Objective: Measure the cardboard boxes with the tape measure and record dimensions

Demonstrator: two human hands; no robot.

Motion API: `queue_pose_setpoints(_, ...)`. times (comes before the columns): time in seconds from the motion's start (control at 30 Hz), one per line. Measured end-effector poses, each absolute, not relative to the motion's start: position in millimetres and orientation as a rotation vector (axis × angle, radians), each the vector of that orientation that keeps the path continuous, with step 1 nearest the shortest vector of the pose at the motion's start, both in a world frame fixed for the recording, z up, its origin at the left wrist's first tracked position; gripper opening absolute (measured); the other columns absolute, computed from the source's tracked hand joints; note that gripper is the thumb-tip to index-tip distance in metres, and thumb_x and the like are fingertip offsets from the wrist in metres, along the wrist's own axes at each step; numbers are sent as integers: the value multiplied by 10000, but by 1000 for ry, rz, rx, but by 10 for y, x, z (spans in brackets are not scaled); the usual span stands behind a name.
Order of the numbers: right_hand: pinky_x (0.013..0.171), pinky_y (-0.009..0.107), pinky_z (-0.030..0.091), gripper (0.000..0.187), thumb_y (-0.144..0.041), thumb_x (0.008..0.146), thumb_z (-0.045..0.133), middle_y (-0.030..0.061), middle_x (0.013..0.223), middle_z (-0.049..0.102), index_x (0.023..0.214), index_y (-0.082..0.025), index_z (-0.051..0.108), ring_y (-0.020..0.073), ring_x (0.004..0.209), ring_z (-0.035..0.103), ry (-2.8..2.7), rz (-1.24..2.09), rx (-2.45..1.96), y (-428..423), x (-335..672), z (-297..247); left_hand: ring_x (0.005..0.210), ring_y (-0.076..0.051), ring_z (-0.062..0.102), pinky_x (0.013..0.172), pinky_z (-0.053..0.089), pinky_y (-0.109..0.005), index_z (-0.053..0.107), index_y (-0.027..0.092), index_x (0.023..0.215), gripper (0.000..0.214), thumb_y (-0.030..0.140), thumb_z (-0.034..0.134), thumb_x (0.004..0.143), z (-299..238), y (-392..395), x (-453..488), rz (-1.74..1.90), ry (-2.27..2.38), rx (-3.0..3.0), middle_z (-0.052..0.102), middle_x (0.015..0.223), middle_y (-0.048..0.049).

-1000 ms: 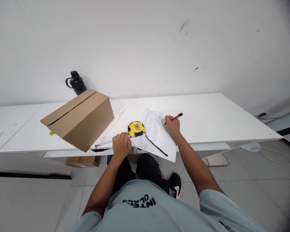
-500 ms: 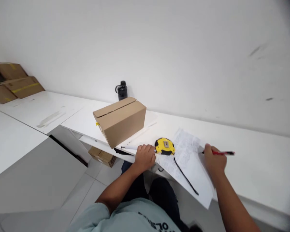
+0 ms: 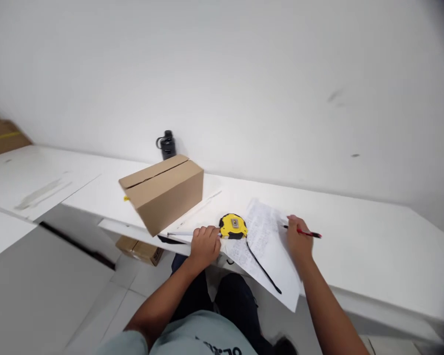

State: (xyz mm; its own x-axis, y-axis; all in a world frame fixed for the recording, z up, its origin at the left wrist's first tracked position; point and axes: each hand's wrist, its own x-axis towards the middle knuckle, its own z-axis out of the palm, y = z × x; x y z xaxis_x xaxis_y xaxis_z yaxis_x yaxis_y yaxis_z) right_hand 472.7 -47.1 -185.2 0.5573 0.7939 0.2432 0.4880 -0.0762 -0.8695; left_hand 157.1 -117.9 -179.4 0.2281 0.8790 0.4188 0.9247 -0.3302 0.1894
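My left hand (image 3: 205, 245) is at the table's front edge, its fingers curled over the pale blade of a tape measure (image 3: 234, 227). The yellow and black case rests against the fingertips, and the blade sticks out to the left of the hand. From the case a black wrist strap (image 3: 262, 268) trails across a sheet of paper (image 3: 261, 241) covered in writing. The sheet's lower corner hangs past the table edge. A red and black pen (image 3: 311, 233) is pinched in my right hand (image 3: 299, 241), its tip close to the paper's right side.
A closed cardboard box (image 3: 166, 192) stands on the white table (image 3: 366, 246), left of the tape measure. Behind it is a black bottle (image 3: 167, 145) by the wall. More cardboard boxes (image 3: 5, 138) sit at far left. Another carton (image 3: 138, 250) lies below the table.
The view has swung to the right, so everything appears further left. My right hand has shifted slightly with the pen, still beside the paper; my left hand stays at the tape measure.
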Motion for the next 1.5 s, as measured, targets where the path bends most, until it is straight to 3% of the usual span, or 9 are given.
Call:
queue_pose_setpoints(0.13,863,423,490,601,-667,911,533,137,1084,684,1192,-166,712,243,877,598,-1161,128,-1716,-497,4842,-1936,1055,-254,648,926,425,-419,698,220,1274,310,229,567,994,-1802,-1195,1573,-717,-1753,-2423,760,1227,-63)
queue_pose_setpoints(0.3,1024,602,396,400,-376,858,496,200,1400,599,1115,-201,749,418,1332,469,-1174,-181,-1882,-409,4893,-2030,1063,-249,653,930,422,-414,697,220,1282,308,222,569,1002,-1772,-1191,1564,-720,-1784,-2409,764,1211,-59)
queue_pose_setpoints(0.43,1112,645,316,303,-274,822,499,195,1372,619,968,-188,751,413,1381,445,-1158,-158,-1970,-345,4880,-2024,1067,-253,654,929,419,-413,705,220,1270,302,219,575,998,-1752,-1189,1574,-699,-1780,-2418,764,1215,-61)
queue_pose_setpoints(0.57,1079,558,393,336,-220,879,455,200,1248,686,971,-147,770,357,1237,566,-1380,13,-2008,-319,4815,-1936,1048,-254,659,918,422,-410,711,215,1259,304,213,582,984,-1738,-1173,1573,-687,-1770,-2387,768,1197,-66)
queue_pose_setpoints(0.77,936,427,475,379,-229,963,426,209,1117,733,1054,-100,771,290,1023,646,-1468,24,-2034,-292,4723,-1733,997,-277,677,887,423,-423,740,188,1183,286,229,581,949,-1727,-1094,1493,-720,-1640,-2367,784,1156,-103)
queue_pose_setpoints(0.97,975,353,456,326,-268,1020,469,148,1202,740,1095,-155,766,237,1067,651,-1460,-23,-2014,-133,4745,-1726,1020,-331,693,903,445,-469,747,160,1197,368,327,476,1014,-1907,-811,1451,-877,-1576,-2256,792,1180,-146)
queue_pose_setpoints(1.17,1060,378,435,370,-341,1035,434,138,1194,753,1088,-169,757,254,1117,660,-1427,48,-1842,-172,4698,-1708,1493,-445,456,1204,302,-696,657,216,1400,443,375,542,1002,-1907,-978,1298,-1001,-1689,-2115,606,1528,-194)
queue_pose_setpoints(1.27,1075,413,457,449,-410,1030,376,166,1212,754,1103,-163,744,285,1153,670,-1428,98,-1752,-254,4711,-1726,1581,-496,311,1214,231,-788,600,193,1455,510,428,546,1005,-1914,-1138,948,-1071,-1877,-1880,487,1618,-233)
queue_pose_setpoints(1.5,952,472,537,662,-645,967,347,159,1100,767,1288,-169,675,320,1017,708,-1538,221,-1752,-304,4729,-1860,1570,-400,421,1261,386,-631,436,133,1586,698,526,510,1014,-2070,-1502,290,-1402,-2206,-1895,479,1647,-238)
